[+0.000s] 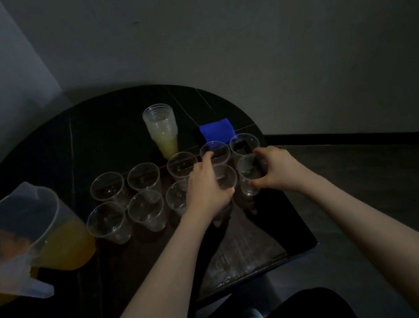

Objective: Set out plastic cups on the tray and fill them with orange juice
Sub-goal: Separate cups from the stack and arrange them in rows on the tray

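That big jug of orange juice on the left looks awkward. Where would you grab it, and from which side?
By its handle, I'd judge. The jug leans in this wide view with the handle sticking out on the near side, toward the person, and its spout pointing away toward the cups on the tray. The left hand is nearer, so come in from the near left and wrap the fingers round the handle; the wide, smooth body offers a poorer hold.

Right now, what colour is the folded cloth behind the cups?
Bright blue. The cloth shows best in the head view, behind the far row of cups.
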